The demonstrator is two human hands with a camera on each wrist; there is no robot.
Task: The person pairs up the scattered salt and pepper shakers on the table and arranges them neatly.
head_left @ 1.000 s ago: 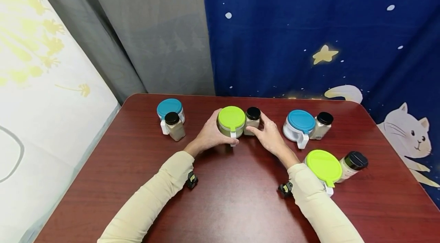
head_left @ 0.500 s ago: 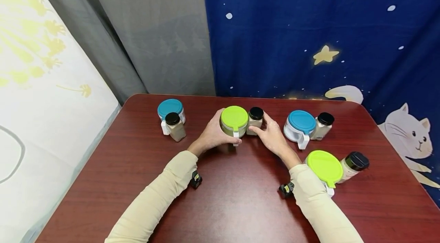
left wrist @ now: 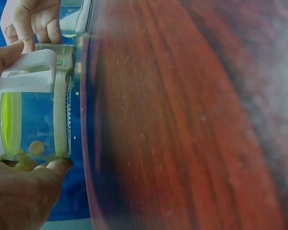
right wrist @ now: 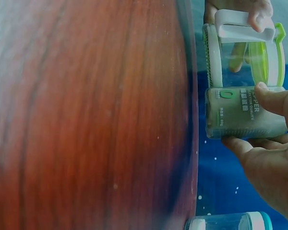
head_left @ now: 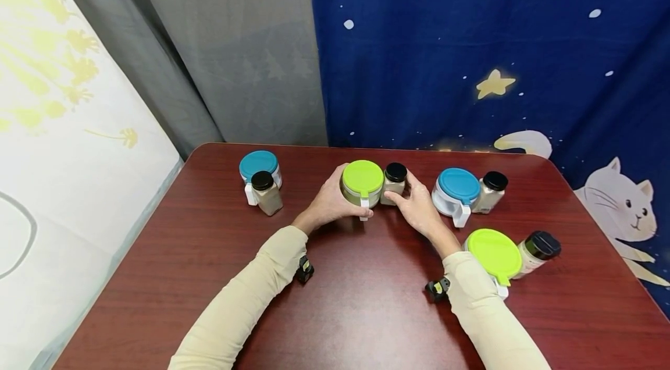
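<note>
My left hand (head_left: 334, 198) grips a clear seasoning jar (head_left: 363, 175) with a green lid and white handle. The thumb lies on the handle, and in the left wrist view small round pieces show inside the jar. My right hand (head_left: 419, 210) holds a black-capped pepper bottle (right wrist: 240, 115) between thumb and fingers; its label reads PEPPER. Jar and bottle are side by side, touching or nearly so. Both wrist views show a strip of curtain between their bases and the table edge, so they are raised off the table (head_left: 361, 312).
Left stand a blue-lidded jar (head_left: 259, 163) and a black-capped bottle (head_left: 268, 198). On the right are another blue-lidded jar (head_left: 456, 187) with a black-capped bottle (head_left: 489, 195), and nearer, a green-lidded jar (head_left: 492, 253) by a shaker (head_left: 536, 251). My right sleeve passes beside that jar.
Both hands have shifted a little to the right, carrying the green-lidded jar and the pepper bottle together. The other jars and bottles stay where they were.
</note>
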